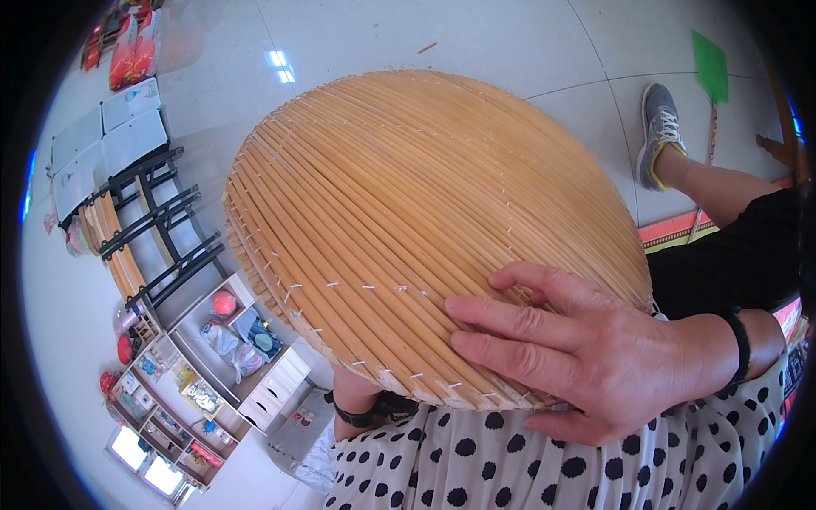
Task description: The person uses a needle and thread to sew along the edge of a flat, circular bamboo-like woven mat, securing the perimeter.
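A large round lid (pixel 442 221) of tan plant stalks laid side by side, with short white stitches across them, is tilted in front of me above my lap. My right hand (pixel 586 348) lies on its lower right part. The fingers are stretched and spread over the stalks, while the thumb rests by the lower rim. At the lower left rim, part of my left hand (pixel 354 388) shows above a black wristband. The lid hides its fingers, so their grip is not visible. A white garment with black dots (pixel 544 450) covers my lap below the lid.
A foot in a grey sneaker (pixel 659 136) rests on the pale tiled floor (pixel 476 34), beside a green fly swatter (pixel 711 66). Left of the lid stand black-framed furniture (pixel 161 229) and a shelf unit (pixel 178 391) full of small items. Red packages (pixel 134 49) are at the upper left.
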